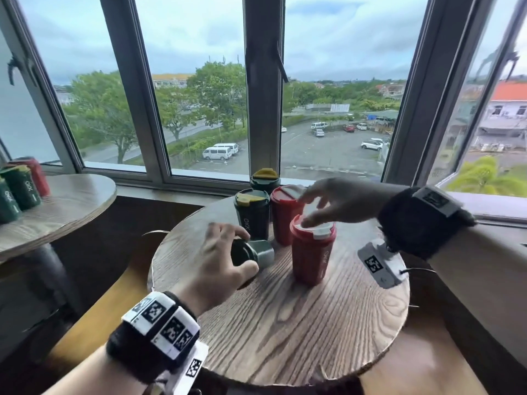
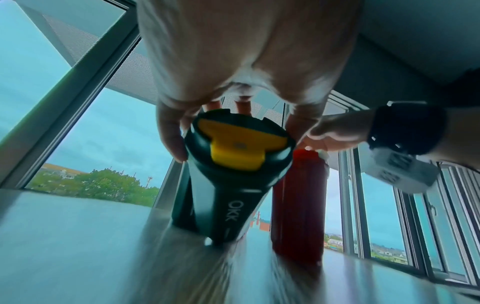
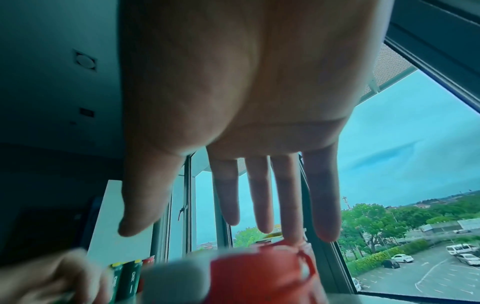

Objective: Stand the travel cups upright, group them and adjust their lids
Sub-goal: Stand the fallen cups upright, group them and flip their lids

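Observation:
A dark green travel cup [image 1: 258, 253] lies on its side on the round wooden table [image 1: 285, 323]. My left hand [image 1: 245, 252] grips it around the lid end; its yellow flap [image 2: 237, 146] shows in the left wrist view. Behind it stand two upright green cups [image 1: 252, 215] [image 1: 265, 181] and a red cup [image 1: 285, 218]. A second red cup [image 1: 312, 252] with a white lid flap stands in front. My right hand [image 1: 306, 210] hovers over it, fingers [image 3: 259, 195] straight, thumb touching the lid [image 3: 259, 267].
A second round table [image 1: 71, 201] at the left carries several green and red cups [image 1: 21, 192]. The window sill [image 1: 176, 192] runs just behind the cup group. The near half of the table top is bare wood.

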Demonstrator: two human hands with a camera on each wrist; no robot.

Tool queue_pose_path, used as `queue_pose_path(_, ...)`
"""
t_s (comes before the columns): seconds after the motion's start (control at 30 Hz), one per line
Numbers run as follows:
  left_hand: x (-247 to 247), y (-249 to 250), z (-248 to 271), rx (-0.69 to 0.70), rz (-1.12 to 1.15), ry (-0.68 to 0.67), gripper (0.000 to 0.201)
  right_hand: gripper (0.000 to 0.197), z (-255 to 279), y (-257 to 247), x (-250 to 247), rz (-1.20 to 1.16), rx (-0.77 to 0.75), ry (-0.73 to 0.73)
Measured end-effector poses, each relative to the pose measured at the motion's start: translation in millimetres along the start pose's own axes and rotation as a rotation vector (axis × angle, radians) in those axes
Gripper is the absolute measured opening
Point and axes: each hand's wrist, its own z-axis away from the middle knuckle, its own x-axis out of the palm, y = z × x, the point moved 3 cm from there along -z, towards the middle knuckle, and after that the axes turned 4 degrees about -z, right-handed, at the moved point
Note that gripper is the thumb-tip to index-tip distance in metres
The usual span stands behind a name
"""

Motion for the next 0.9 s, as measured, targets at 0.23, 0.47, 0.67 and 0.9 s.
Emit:
queue_pose_path(0.23, -28, 35, -45, 0.034, -0.094, -0.053, 0.041, 0.075, 11, 11, 27, -0.022, -0.001, 0.095)
queue_pose_path(0.47, -20, 41, -72, 0.054, -0.155, -0.159, 0.039, 0.063, 12, 18, 38, -0.148, 0.022, 0.164)
queue_pose_path(0.67, -18, 29, -67, 0.137, -0.155, -0.101, 0.044, 0.064, 16, 20, 47, -0.126, 0.049, 0.245)
queue_pose_path(0.9, -9, -1, -55, 0.05, -0.12, 0.028, 0.084, 0.097, 25, 11, 50, 0.0, 0.135, 0.426)
